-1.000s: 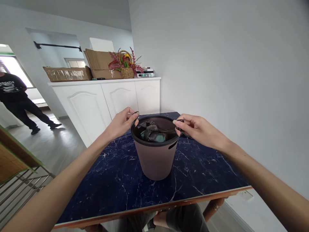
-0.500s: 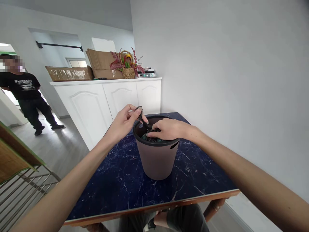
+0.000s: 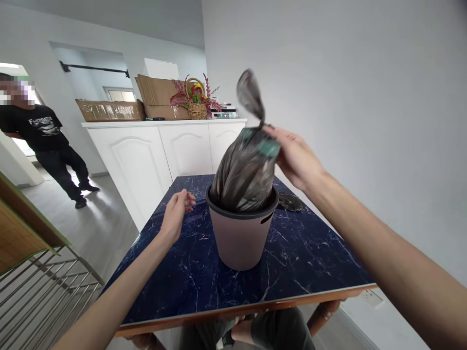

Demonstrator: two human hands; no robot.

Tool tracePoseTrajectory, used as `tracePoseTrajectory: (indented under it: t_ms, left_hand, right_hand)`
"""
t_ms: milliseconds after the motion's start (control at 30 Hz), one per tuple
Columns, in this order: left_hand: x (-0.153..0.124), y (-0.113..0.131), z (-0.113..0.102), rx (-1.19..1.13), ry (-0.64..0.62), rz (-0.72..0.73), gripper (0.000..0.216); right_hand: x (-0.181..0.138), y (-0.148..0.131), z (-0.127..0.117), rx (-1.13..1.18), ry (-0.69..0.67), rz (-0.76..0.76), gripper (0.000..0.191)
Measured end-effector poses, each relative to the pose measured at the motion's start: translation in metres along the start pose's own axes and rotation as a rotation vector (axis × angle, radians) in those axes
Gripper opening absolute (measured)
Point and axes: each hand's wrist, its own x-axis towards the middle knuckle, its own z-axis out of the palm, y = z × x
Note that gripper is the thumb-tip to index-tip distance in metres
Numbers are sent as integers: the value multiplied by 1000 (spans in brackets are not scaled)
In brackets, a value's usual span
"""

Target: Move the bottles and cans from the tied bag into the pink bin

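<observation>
A full black garbage bag (image 3: 246,167), knotted at its neck with a loose loop on top, rises partway out of the trash can (image 3: 239,240). My right hand (image 3: 294,153) grips the bag near the knot; some of its fingers are hidden behind the plastic. The bag's lower end is still inside the can's dark rim. The can stands upright on the table. To the left of the can, my left hand (image 3: 178,211) hangs over the table with loosely curled fingers, apart from the can and holding nothing.
A flat black plastic bundle (image 3: 291,201) lies right of the can on the blue marble-patterned table (image 3: 164,291). Behind is a white cabinet (image 3: 134,160) bearing cardboard boxes (image 3: 160,97) and a flower basket (image 3: 197,111). A person (image 3: 42,141) stands at left, near a metal rack (image 3: 54,291).
My right hand has pulled the garbage bag up out of the can. My left hand has let go of the bag's top and moved down to the left. The flat black bundle now shows.
</observation>
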Motion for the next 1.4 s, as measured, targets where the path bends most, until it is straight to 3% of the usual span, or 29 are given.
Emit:
tracePoseTrajectory:
  t_ms: [167, 300, 400, 500, 633, 767, 900, 1033, 1200, 1400]
  left_hand:
    - [-11, -49, -18, 120, 2, -94, 62]
    - [-17, -79, -38, 198, 13, -129, 63]
    - [-19, -97, -54, 244, 19, -130, 64]
    - [-19, -109, -65, 284, 11, -102, 67]
    - [-20, -116, -69, 351, -52, -52, 66]
    - [-23, -122, -70, 425, -117, -4, 62]
    - [-24, -127, -71, 488, -141, 23, 57]
    - [-25, -125, -69, 538, -154, 35, 55]
    - [-30, -118, -65, 589, -165, 39, 54]
    - [-35, -112, -63, 644, -176, 36, 51]
  right_hand:
    - [15, -24, -51, 139, 403, -142, 18]
    - [0, -38, -115, 95, 490, -181, 15]
    - [-23, -30, -155, -138, 561, -217, 22]
    - [-50, -5, -180, -568, 685, -275, 29]
    - [-84, 44, -196, -1017, 618, -152, 45]
    - [-113, 96, -197, -1127, 517, -170, 57]
    - [-137, 134, -181, -1144, 453, -194, 52]
    - [-148, 151, -152, -1143, 369, -225, 35]
    - [-150, 166, -116, -1172, 105, -341, 21]
    - [-156, 190, -94, -1222, -67, -376, 14]
